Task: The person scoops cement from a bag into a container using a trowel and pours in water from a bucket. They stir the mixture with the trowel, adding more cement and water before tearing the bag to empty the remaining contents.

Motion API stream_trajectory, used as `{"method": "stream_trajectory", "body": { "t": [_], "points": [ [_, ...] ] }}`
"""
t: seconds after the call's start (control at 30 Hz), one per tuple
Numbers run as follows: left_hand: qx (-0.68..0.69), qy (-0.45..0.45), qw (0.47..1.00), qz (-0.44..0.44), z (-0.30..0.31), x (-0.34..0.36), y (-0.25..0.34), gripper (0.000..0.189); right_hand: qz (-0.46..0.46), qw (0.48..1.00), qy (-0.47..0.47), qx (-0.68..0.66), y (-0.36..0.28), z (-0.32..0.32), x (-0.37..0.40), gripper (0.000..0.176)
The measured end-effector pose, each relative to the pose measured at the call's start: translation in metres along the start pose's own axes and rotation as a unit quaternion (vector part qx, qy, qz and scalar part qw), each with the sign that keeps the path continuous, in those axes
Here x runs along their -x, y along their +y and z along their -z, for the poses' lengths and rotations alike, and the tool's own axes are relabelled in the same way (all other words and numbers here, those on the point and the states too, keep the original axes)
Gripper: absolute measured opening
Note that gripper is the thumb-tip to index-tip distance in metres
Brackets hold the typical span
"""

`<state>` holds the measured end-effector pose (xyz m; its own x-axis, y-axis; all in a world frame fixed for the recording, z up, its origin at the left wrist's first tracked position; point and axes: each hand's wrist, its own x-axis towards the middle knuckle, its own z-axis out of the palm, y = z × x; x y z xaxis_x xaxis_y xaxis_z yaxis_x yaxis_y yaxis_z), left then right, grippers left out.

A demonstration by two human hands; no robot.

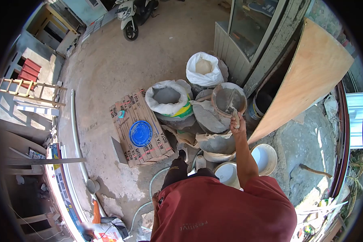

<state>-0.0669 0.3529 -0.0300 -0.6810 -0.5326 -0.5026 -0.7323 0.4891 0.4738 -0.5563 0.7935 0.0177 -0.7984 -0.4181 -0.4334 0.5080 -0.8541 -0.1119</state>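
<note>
My right hand (238,126) is closed around the handle of a trowel (231,105). The trowel's blade reaches into a round bucket (243,95) with grey mix inside. My left hand (155,198) hangs low beside my red shirt; its fingers are mostly hidden. Close to the bucket are an open sack of grey powder (167,95), a white sack of pale sand-like material (204,67) and a torn paper sack (215,146). Two pails with whitish liquid, one pail (226,172) and another pail (264,159), stand near my right forearm.
A blue lid (140,133) and a small turquoise item (121,114) lie on stacked cartons (133,105). A plywood sheet (310,76) leans at the right by a glass-fronted cabinet (240,44). A hose (151,183) crosses the floor. A scooter (130,18) stands far back.
</note>
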Motion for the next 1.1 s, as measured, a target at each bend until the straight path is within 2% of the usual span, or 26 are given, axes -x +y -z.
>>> {"method": "stream_trajectory", "body": {
  "t": [0.07,0.13,0.27,0.3,0.37,0.43,0.57,0.63,0.67,0.77,0.8,0.9,1.0,1.03,1.1],
  "points": [
    [0.001,0.001,1.0,0.006,-0.002,-0.001,-0.002,0.047,0.012,1.0,0.012,0.011,0.002,0.008,0.006,0.026],
    [0.004,0.006,1.0,0.015,-0.004,-0.004,-0.006,0.049,0.016,0.997,0.071,0.027,0.003,0.012,0.01,0.027],
    [0.007,0.012,0.999,0.047,-0.013,-0.015,-0.022,0.054,0.054,0.996,0.064,0.021,0.009,0.004,0.034,0.028],
    [0.009,0.013,0.998,0.059,-0.014,-0.019,-0.026,0.055,0.06,0.994,0.088,0.038,0.007,0.004,0.036,0.029],
    [0.016,0.012,0.997,0.077,-0.004,-0.021,-0.004,0.056,0.069,0.99,0.113,0.056,0.008,-0.001,0.042,0.03],
    [0.055,0.083,0.984,0.147,0.024,-0.005,0.057,0.055,0.098,0.986,0.079,0.108,0.012,-0.017,0.062,0.029],
    [0.047,0.033,0.988,0.142,0.026,-0.042,0.049,0.042,0.093,0.983,0.092,0.128,0.023,-0.032,0.1,0.03],
    [0.094,0.187,0.974,-0.089,0.012,-0.067,0.032,0.038,0.111,0.98,0.084,0.142,0.032,-0.031,0.116,0.031],
    [0.092,0.179,0.975,-0.094,0.014,-0.081,0.028,0.038,0.128,0.971,0.123,0.163,0.038,-0.032,0.127,0.03],
    [0.179,-0.043,0.981,-0.061,0.031,-0.129,0.052,0.042,0.141,0.957,0.199,0.157,0.056,-0.033,0.153,0.028],
    [0.173,-0.056,0.981,-0.061,0.039,-0.138,0.066,0.042,0.146,0.952,0.203,0.177,0.06,-0.028,0.161,0.028],
    [0.13,-0.047,0.973,-0.182,0.055,-0.166,0.112,0.035,0.149,0.93,0.255,0.22,0.075,-0.02,0.186,0.029],
    [0.09,-0.059,0.952,-0.287,0.051,-0.206,0.127,0.028,0.083,0.873,0.362,0.315,0.093,-0.016,0.208,0.032],
    [0.073,-0.093,0.956,-0.267,0.055,-0.213,0.141,0.03,0.081,0.87,0.376,0.31,0.101,-0.02,0.212,0.032],
    [0.054,-0.136,0.959,-0.242,0.054,-0.228,0.163,0.033,0.025,0.749,0.458,0.478,0.111,-0.024,0.214,0.032]
  ]
}}
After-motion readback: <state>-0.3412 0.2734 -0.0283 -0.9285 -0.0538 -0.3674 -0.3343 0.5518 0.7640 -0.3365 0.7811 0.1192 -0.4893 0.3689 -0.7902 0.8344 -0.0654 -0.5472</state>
